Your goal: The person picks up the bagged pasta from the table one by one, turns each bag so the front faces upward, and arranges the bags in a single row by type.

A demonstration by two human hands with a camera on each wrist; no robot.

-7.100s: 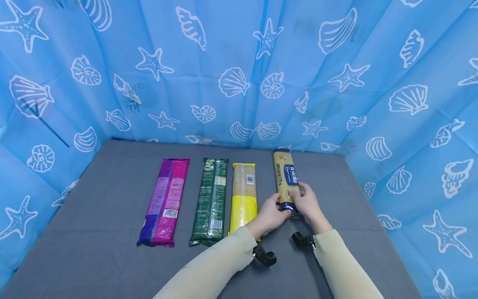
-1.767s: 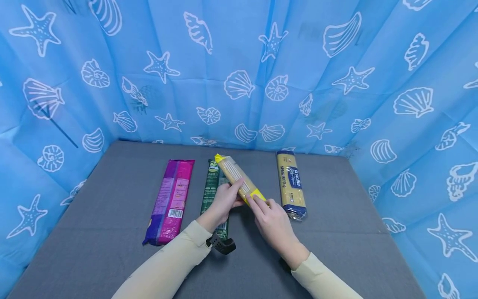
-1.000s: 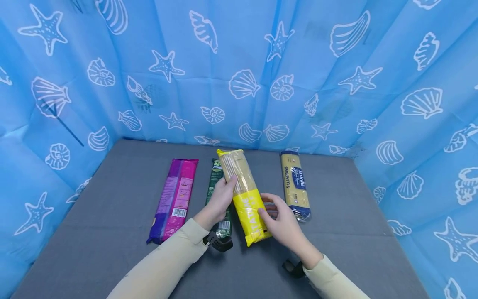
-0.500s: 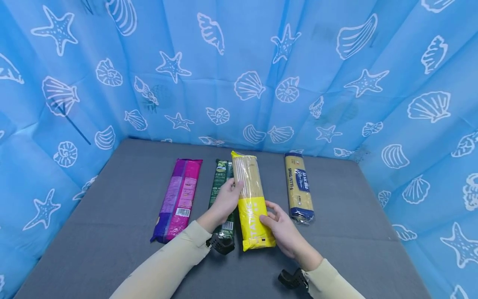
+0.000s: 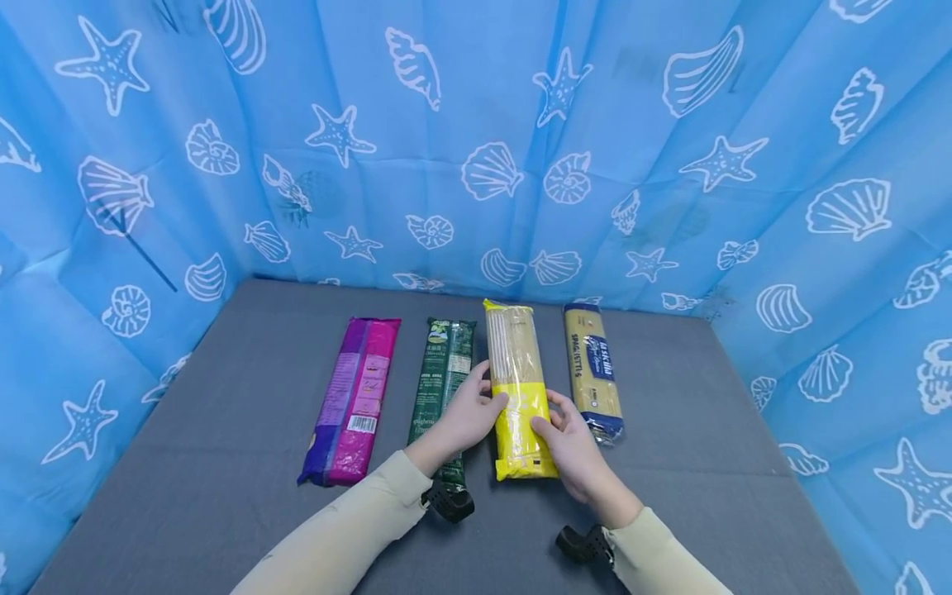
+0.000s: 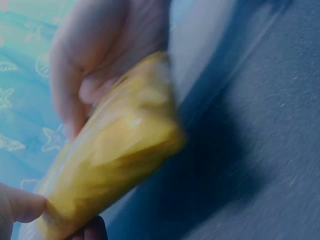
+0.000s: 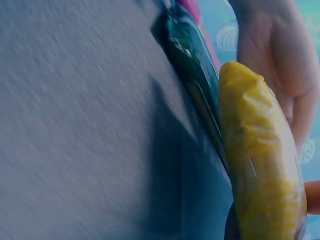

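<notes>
A yellow-and-clear pack of spaghetti [image 5: 521, 430] is held between both hands in the head view, its striped window at the far end. My left hand [image 5: 470, 411] pinches its left edge, thumb on top. At the right edge my right hand [image 5: 578, 450] grips it, thumb over the yellow part. In the left wrist view the pack's crumpled yellow end [image 6: 135, 130] hangs above the grey cloth, with a dark shadow below. The right wrist view shows the yellow pack [image 7: 262, 150] too, with the green pack of spaghetti [image 7: 192, 60] lying beyond it.
On the grey table [image 5: 223, 512] lie a pink-and-purple pack [image 5: 349, 405] at left and the green pack beside my left hand. A gold-and-blue spaghetti pack [image 5: 592, 372] lies just right of the held one. A blue shell-print curtain [image 5: 446, 149] surrounds the table's back and sides.
The hands have gone from the gold-and-blue pack to the yellow one, picked it up and turned its other face upward. Lately it has straightened and shifted right, uncovering the green pack.
</notes>
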